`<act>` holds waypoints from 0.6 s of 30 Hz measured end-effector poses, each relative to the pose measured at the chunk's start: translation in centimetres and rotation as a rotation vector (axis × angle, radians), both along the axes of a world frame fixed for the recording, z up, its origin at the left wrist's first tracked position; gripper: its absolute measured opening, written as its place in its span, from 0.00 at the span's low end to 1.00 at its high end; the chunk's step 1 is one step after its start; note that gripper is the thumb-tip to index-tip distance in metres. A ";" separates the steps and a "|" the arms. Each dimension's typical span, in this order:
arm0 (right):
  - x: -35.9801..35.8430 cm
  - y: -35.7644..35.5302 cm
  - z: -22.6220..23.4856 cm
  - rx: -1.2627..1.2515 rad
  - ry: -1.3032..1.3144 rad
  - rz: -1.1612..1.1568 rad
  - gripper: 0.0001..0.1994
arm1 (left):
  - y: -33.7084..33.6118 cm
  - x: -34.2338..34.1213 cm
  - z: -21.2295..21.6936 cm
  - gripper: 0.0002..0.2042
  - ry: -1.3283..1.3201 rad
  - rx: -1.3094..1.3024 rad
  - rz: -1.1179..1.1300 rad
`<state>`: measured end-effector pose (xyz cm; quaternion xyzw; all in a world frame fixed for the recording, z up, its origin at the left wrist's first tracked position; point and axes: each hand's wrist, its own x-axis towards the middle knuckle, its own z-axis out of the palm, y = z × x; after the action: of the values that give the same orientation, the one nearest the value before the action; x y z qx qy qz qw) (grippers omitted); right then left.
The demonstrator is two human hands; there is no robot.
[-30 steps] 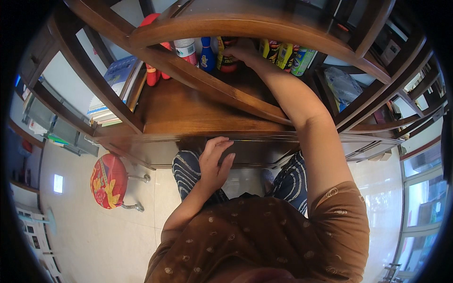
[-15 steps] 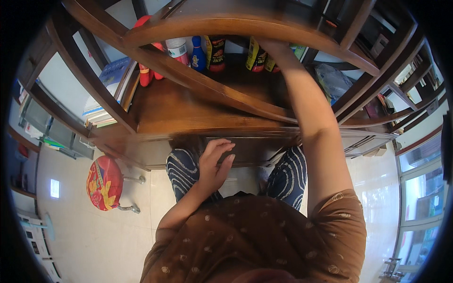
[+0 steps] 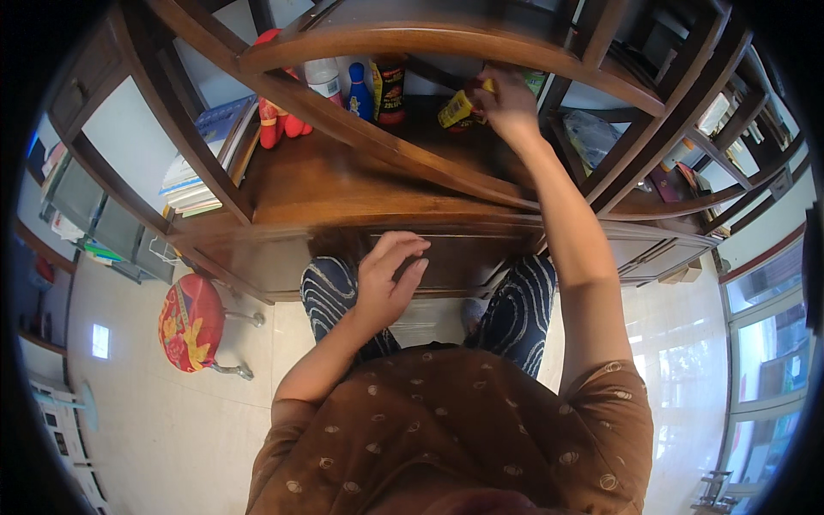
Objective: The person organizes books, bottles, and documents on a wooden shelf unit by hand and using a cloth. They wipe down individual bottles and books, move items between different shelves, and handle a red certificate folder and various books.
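My right hand [image 3: 508, 101] reaches into the shelf compartment. Its fingers are closed round a yellow-and-black can [image 3: 455, 112], which leans at a slant above the wooden shelf board [image 3: 326, 176]. Part of that can is hidden by the fingers. To its left stands a similar black-and-yellow can [image 3: 389, 90], upright. Beside that one are a blue bowling-pin-shaped bottle [image 3: 360, 94] and a clear bottle with a pinkish label [image 3: 324, 81]. My left hand [image 3: 388, 279] hovers over my lap in front of the cabinet, open, thumb apart from the fingers, holding nothing.
A curved wooden bar [image 3: 395, 154] crosses the compartment's front. Red plush-looking figures [image 3: 273, 124] and a stack of books [image 3: 206, 159] are on the left. A plastic bag [image 3: 592, 137] lies at the right. A red floral stool [image 3: 190, 322] stands on the floor at left.
My right hand has drawn back from behind the upper bar into plainer view. The yellow-and-black can by it has gone from upright to slanted. My left hand stays nearly still.
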<state>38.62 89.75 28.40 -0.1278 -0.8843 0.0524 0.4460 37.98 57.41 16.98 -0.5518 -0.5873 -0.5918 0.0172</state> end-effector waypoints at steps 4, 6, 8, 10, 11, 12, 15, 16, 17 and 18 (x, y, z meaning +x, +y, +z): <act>6.4 -3.1 0.7 0.094 0.264 0.036 0.12 | 1.2 -0.1 2.5 0.12 0.081 0.057 0.004; 10.0 -6.0 2.5 0.100 0.318 0.103 0.11 | 2.2 -0.2 3.7 0.13 0.174 0.101 0.013; 12.9 -8.3 3.8 0.209 0.384 0.144 0.12 | 3.5 0.1 5.1 0.18 0.265 0.135 0.021; 15.6 -10.1 5.1 0.177 0.408 0.238 0.14 | 5.1 1.1 6.9 0.28 0.404 0.213 0.122; 16.6 -11.2 5.5 0.120 0.413 0.270 0.14 | 5.9 1.6 7.3 0.35 0.412 0.219 0.127; 17.2 -11.9 6.0 0.064 0.391 0.308 0.13 | 6.5 2.3 7.9 0.41 0.402 0.219 0.130; 17.7 -13.0 5.9 -0.250 0.343 0.537 0.11 | 7.4 4.3 8.3 0.47 0.180 0.060 -0.137; 17.6 -12.4 5.6 -0.244 0.296 0.537 0.12 | 7.4 4.9 7.0 0.45 0.015 0.016 -0.223; 17.4 -12.1 5.3 -0.302 0.255 0.526 0.12 | 7.6 5.5 6.3 0.43 -0.149 0.001 -0.305; 17.0 -11.8 4.9 -0.361 0.213 0.518 0.13 | 7.6 5.9 5.8 0.40 -0.314 -0.014 -0.382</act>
<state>55.66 77.96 33.31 0.0304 -0.8122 0.3329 0.4781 43.83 64.97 22.80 -0.5543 -0.4719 -0.6586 -0.1905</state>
